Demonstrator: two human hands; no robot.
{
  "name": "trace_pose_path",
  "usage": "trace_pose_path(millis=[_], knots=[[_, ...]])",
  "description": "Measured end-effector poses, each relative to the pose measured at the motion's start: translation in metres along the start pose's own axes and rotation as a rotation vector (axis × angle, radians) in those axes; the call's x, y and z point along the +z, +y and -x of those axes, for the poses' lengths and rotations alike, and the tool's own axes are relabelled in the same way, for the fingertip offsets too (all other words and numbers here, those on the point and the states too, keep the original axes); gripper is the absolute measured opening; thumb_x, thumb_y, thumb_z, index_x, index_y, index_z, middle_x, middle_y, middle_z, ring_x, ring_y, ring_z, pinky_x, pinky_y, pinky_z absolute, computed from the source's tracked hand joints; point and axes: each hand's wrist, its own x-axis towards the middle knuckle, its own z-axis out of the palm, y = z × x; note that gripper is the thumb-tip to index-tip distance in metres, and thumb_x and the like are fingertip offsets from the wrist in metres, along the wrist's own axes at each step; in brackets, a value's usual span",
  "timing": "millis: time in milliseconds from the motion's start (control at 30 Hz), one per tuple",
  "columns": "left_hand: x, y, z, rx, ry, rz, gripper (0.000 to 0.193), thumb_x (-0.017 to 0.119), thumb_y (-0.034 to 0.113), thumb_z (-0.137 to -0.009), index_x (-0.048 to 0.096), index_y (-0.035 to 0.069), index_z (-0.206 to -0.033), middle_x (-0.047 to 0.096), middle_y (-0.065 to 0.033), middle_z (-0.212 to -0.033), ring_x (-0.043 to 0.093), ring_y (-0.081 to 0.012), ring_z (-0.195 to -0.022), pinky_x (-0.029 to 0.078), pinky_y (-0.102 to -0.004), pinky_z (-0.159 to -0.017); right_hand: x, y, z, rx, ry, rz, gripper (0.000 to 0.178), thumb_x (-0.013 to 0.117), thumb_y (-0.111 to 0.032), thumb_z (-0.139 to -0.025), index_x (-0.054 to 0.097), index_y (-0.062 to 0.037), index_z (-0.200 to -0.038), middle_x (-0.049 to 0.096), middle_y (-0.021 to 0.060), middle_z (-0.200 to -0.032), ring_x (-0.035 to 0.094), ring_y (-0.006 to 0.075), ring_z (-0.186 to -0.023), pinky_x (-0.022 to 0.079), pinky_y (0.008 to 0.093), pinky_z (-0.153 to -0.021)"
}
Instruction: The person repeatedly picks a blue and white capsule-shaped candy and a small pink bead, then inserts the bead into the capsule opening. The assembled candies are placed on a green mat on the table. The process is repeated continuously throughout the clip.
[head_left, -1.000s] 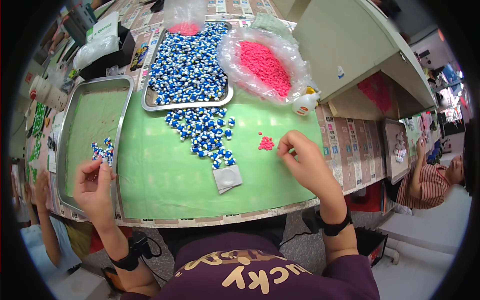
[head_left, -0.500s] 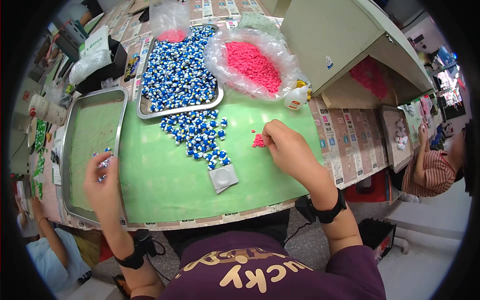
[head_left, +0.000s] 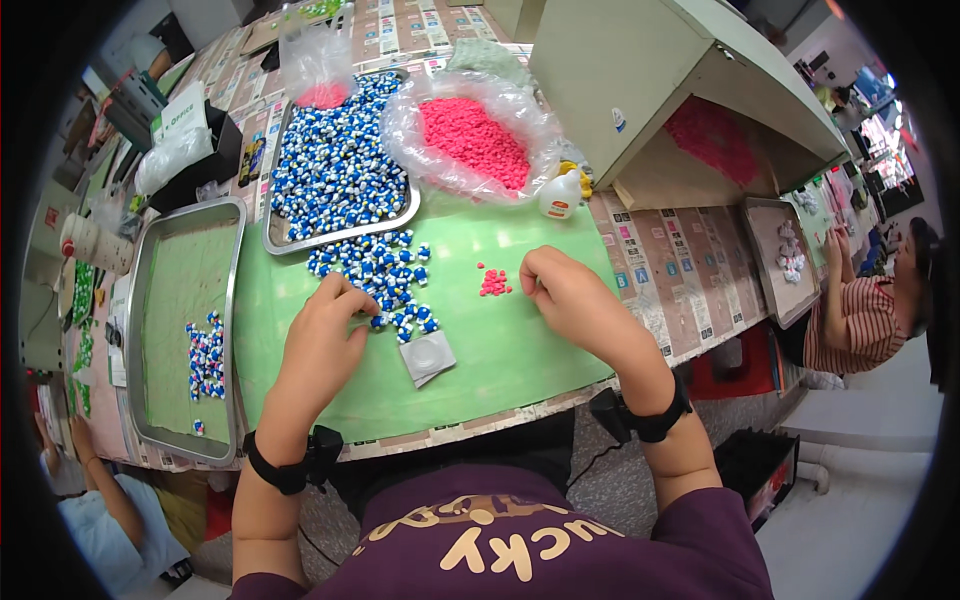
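My left hand (head_left: pixel 325 338) is at the left edge of a loose pile of small blue-and-white pieces (head_left: pixel 395 268) on the green mat. Its thumb and forefinger close around one blue-and-white piece (head_left: pixel 379 321). To the right, my right hand (head_left: pixel 572 300) hovers with its fingertips pinched together; what they hold, if anything, is hidden. Beside those fingertips lies a small group of pink bits (head_left: pixel 494 283). A grey-white square pad (head_left: pixel 428 358) rests just below the pile. In the metal tray (head_left: pixel 237 300) on the left sit several pieces with pink on them (head_left: pixel 207 352).
A second tray (head_left: pixel 345 237) heaped with blue-and-white pieces stands at the back. Beside it are a clear bag of pink bits (head_left: pixel 475 140) and a white squeeze bottle (head_left: pixel 562 194). A grey open-fronted box (head_left: pixel 610 85) occupies the back right. Other people work on both sides.
My left hand has moved right, from above the left tray to the loose pile, uncovering the pieces in that tray. My right hand stays beside the pink bits. The view has shifted slightly.
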Motion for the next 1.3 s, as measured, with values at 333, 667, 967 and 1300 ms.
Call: trace_pose_path(millis=[333, 667, 967, 1300], knots=[[0.001, -0.006, -0.004, -0.021, 0.033, 0.061, 0.023, 0.069, -0.009, -0.074, 0.061, -0.002, -0.094, 0.051, -0.0109, -0.092, 0.061, -0.0243, -0.086, 0.054, -0.0346, -0.07, 0.026, -0.004, -0.015, 0.035, 0.055, 0.076, 0.007, 0.052, -0.001, -0.086, 0.053, -0.0054, -0.091, 0.06, 0.0174, -0.09, 0.06, 0.0394, -0.084, 0.048, 0.0457, -0.072], [0.008, -0.014, -0.001, 0.036, 0.056, -0.05, 0.027, 0.069, -0.01, -0.074, 0.06, -0.001, -0.098, 0.054, -0.0131, -0.099, 0.061, -0.0299, -0.089, 0.05, -0.0363, -0.078, 0.037, 0.002, -0.012, -0.069, 0.079, 0.237, 0.01, 0.054, -0.006, -0.086, 0.054, -0.0074, -0.096, 0.061, 0.0097, -0.092, 0.063, 0.0318, -0.086, 0.052, 0.0431, -0.074], [0.011, -0.027, -0.004, 0.077, 0.126, -0.064, 0.018, 0.063, -0.014, -0.075, 0.057, -0.001, -0.087, 0.051, -0.0131, -0.093, 0.058, -0.0289, -0.081, 0.048, -0.0333, -0.063, 0.039, 0.003, -0.009, -0.073, 0.035, 0.288, 0.016, 0.056, -0.005, -0.084, 0.053, -0.0101, -0.098, 0.059, 0.0075, -0.095, 0.064, 0.0299, -0.087, 0.052, 0.0438, -0.073], [-0.004, -0.032, 0.0, 0.018, 0.139, 0.161, 0.012, 0.058, -0.013, -0.08, 0.057, -0.001, -0.082, 0.052, -0.009, -0.091, 0.06, -0.0193, -0.074, 0.052, -0.0285, -0.06, 0.021, -0.013, -0.012, -0.146, 0.039, 0.102, 0.02, 0.059, 0.002, -0.077, 0.051, -0.0056, -0.094, 0.058, 0.0111, -0.094, 0.063, 0.0353, -0.083, 0.048, 0.0464, -0.068]])
